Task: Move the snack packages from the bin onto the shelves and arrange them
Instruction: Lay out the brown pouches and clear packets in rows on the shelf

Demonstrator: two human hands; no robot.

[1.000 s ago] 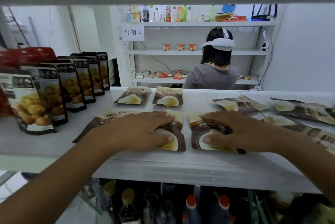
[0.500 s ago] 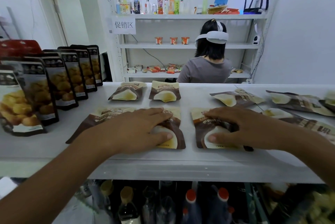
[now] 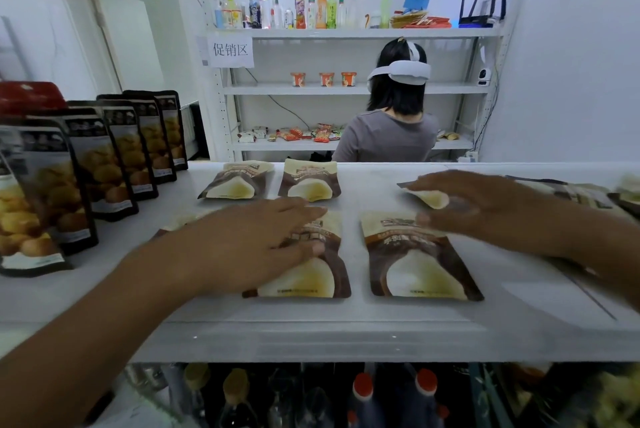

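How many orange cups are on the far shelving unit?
3 orange cups, side by side on the far unit's middle shelf: left, middle, right. The person beside them may hide more.

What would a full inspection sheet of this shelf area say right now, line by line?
Surface: white shelf, pouches spread over it.
Job's things: four brown-and-cream snack pouches lie flat in two rows mid-shelf; further pouches lie flat at right; the bin is not in view.
Clutter: standing dark pouches lined up at left; red package behind them.
Grippers (hands): left hand rests flat on the front-left pouch; right hand, blurred, fingers spread over a rear pouch, contact unclear.
Cables: dark cable on the far rack's back wall.
Surroundings: person in a white headset, back turned, at the far rack; drink bottles on top; capped bottles below this shelf.
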